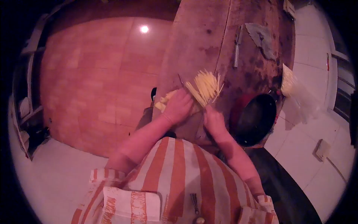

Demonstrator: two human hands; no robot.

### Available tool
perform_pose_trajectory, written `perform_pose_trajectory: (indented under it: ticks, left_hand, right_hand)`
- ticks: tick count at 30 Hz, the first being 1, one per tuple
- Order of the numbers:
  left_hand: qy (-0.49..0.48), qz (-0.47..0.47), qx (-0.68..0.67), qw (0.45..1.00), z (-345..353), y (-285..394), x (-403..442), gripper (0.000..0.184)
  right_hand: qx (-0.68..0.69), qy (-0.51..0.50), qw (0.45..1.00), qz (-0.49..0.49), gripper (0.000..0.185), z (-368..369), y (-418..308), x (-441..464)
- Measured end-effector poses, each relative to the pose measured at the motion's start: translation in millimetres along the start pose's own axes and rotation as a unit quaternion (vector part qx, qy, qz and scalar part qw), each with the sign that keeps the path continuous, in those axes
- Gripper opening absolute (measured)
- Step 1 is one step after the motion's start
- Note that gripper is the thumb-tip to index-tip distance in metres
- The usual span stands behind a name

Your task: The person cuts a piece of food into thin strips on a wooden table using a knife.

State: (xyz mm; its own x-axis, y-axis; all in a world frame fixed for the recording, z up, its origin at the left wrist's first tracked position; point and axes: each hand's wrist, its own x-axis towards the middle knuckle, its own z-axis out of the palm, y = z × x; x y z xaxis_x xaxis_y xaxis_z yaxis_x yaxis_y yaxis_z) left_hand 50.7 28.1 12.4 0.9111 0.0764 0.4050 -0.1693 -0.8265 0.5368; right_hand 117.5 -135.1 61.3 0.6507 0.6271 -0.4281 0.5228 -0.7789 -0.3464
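My left hand is curled down over yellow food, part of which shows by its wrist side. Beside its fingers lies a loose pile of thin yellow strips, like cut potato or noodles. My right hand is closed at the near end of that pile. A thin dark tip of what looks like a knife sticks out past my left fingers, in line with my right hand. Most of its blade and its handle are hidden by the hands and strips.
A worn wooden table bears a dark round pan at the right, a metal-handled tool and a grey cloth. A clear bag with yellow contents is at the right edge. Tiled floor lies left.
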Motion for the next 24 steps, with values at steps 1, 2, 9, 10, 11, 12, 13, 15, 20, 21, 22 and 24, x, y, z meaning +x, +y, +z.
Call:
perform_pose_trajectory:
  ticks: [1,2,9,10,11,12,13,15,20,21,22,24]
  left_hand:
    - [-0.037,-0.021,-0.006,0.999,-2.3,1.2,1.6,0.029]
    - [-0.077,-0.04,-0.014,0.996,-5.3,6.7,0.6,0.029]
    - [-0.027,-0.032,-0.037,0.998,3.3,6.2,-5.7,0.031]
    - [-0.029,-0.041,-0.024,0.998,3.1,7.3,-6.1,0.031]
    - [-0.031,-0.051,-0.009,0.998,2.4,5.3,-5.4,0.031]
    - [-0.029,-0.051,-0.008,0.998,3.4,2.5,-5.9,0.031]
    - [-0.025,-0.034,-0.003,0.999,3.9,1.4,-7.3,0.031]
    - [-0.023,-0.02,0.002,1.0,4.9,1.3,-8.7,0.031]
    - [-0.005,-0.017,-0.015,1.0,-2.6,4.7,0.2,0.028]
    - [-0.006,-0.019,-0.014,1.0,-1.7,4.6,-0.3,0.028]
    - [-0.014,-0.02,-0.009,1.0,-0.3,3.4,-0.6,0.027]
    - [-0.024,-0.021,-0.008,0.999,-0.4,3.4,1.0,0.027]
  right_hand:
    - [0.019,0.027,0.999,-0.018,0.011,3.7,2.8,-1.1]
    - [0.019,0.026,0.999,-0.012,0.011,6.7,3.7,-7.5]
    - [0.066,0.077,0.995,-0.009,0.011,-21.2,-9.2,-19.2]
    - [0.03,0.048,0.998,-0.008,0.011,-27.6,-9.8,-21.1]
    - [0.03,0.05,0.998,-0.009,0.011,-30.0,-9.3,-22.8]
    - [0.003,0.023,1.0,-0.006,0.008,-30.6,-8.9,-26.8]
    - [-0.023,-0.006,1.0,-0.003,0.005,-31.1,-8.8,-29.9]
    - [-0.019,-0.007,1.0,-0.005,0.005,-33.4,-11.1,-30.1]
    - [0.005,0.004,1.0,-0.007,0.006,-15.1,-2.7,-16.6]
    - [0.001,0.01,1.0,-0.004,0.006,-9.0,-1.2,-12.7]
    - [-0.004,0.016,1.0,-0.002,0.007,-3.4,0.7,-8.1]
    - [0.014,0.046,0.999,-0.01,0.008,5.5,5.8,-3.1]
